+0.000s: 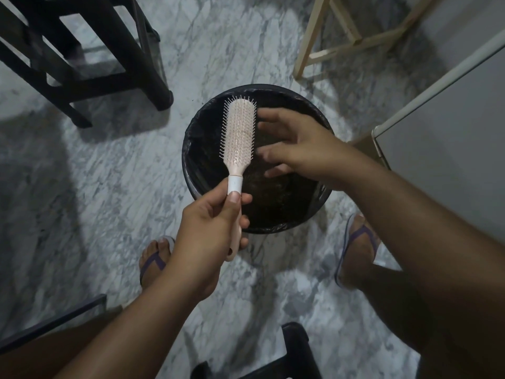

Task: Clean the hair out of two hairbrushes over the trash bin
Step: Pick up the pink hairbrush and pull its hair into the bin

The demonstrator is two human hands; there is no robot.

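Upper left of the frame: dark stool (82,50) on the marble floor (109,165), not involved. Lower centre-left: left hand (210,228), fingers (240,199) clenched round the handle of the pink hairbrush (239,132), thumb pressed up against the white collar. The brush is held upright with its bristle face toward the camera and its head hanging over the left part of the trash bin (257,158), probably so anything pulled loose drops inside rather than onto the floor. The bin sits mid-frame, lined with a black bag; dark matter at the bottom, too murky to say what it is. Right of the brush: right hand (295,144), fingers spread and released, grasping nothing, tips just beside the bristle edge, apart or barely touching, cannot tell which. It looks poised to pinch hair out of the bristles. Little hair is visible on the pad, so this brush may be nearly done. Only one brush in view; second not seen. Both feet in sandals flank the bin near the bottom. Upper right: pale wooden frame (341,36); far right: a white appliance (451,132).
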